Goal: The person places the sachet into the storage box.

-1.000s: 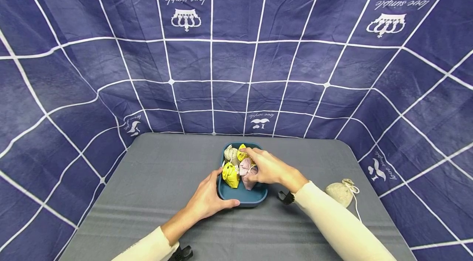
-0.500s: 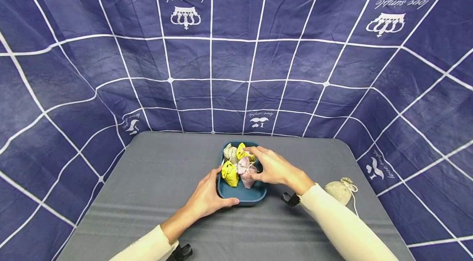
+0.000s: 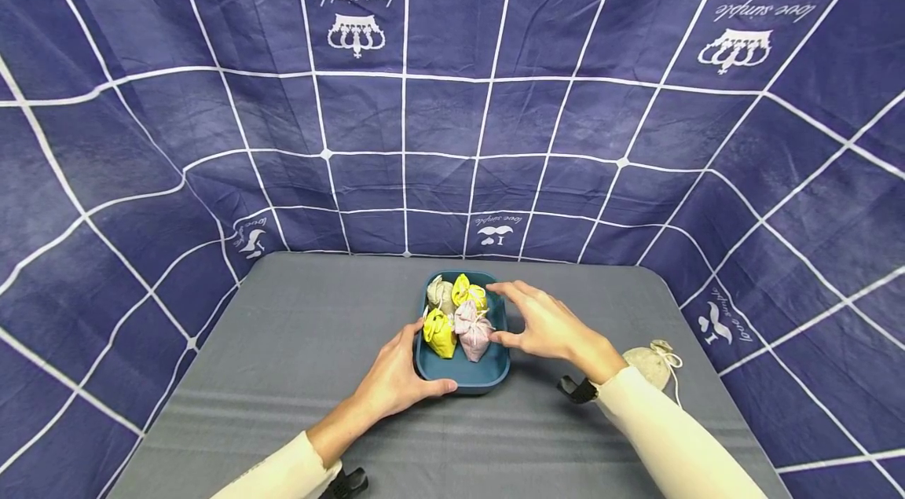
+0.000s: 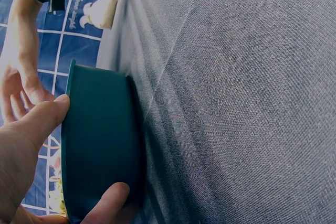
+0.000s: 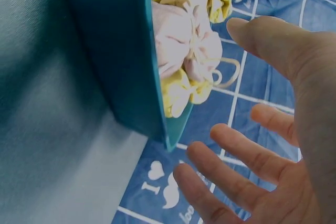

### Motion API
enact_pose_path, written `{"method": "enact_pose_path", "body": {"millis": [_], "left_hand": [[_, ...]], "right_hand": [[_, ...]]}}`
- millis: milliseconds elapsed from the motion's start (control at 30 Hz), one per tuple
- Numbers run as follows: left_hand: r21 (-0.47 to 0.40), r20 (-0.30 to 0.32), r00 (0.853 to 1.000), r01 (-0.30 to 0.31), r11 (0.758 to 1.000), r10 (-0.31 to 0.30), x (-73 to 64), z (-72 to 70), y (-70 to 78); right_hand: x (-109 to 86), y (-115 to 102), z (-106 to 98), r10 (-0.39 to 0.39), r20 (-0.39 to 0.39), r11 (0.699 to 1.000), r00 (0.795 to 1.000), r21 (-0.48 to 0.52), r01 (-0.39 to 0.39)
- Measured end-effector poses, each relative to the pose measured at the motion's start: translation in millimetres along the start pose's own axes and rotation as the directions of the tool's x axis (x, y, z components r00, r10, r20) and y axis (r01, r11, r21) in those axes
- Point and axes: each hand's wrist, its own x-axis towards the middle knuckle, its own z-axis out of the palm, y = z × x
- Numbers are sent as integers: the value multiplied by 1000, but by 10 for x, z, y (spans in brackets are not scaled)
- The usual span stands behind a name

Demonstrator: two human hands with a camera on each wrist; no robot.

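A blue rectangular box point(image 3: 463, 379) with rounded corners stands on the table and holds several small drawstring pouches. Inside are a yellow pouch point(image 3: 441, 335) at near left, a pink pouch point(image 3: 472, 330) beside it, a beige pouch point(image 3: 440, 295) behind, and another yellow pouch point(image 3: 469, 293) at far right. My left hand point(image 3: 392, 375) holds the box round its near left corner, thumb on the front side and fingers along the left side. Over the box's right rim, my right hand point(image 3: 547, 322) has its fingers spread, with nothing between them, apart from the pink pouch.
Another beige pouch point(image 3: 649, 365) with a white cord lies on the grey table point(image 3: 318, 310) to the right, partly behind the right sleeve. A blue curtain point(image 3: 452, 114) with white lines encloses the table at the back and sides.
My right hand has let go of the pink pouch and drawn back to the right, its fingers opening. The left hand stays at the box's corner.
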Motion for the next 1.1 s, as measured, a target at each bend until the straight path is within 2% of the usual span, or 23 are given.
{"method": "enact_pose_path", "body": {"millis": [267, 667, 1100], "left_hand": [[-11, 3, 1000, 20, 1000, -20, -5, 13, 7], [3, -4, 1000, 13, 1000, -13, -7, 22, 2], [9, 0, 1000, 31, 999, -31, -7, 22, 6]], "right_hand": [[-230, 156, -88, 41, -37, 999, 998, 1, -41], [-616, 486, -127, 125, -87, 992, 988, -6, -126], [-1126, 933, -244, 141, -129, 990, 982, 2, -142]]}}
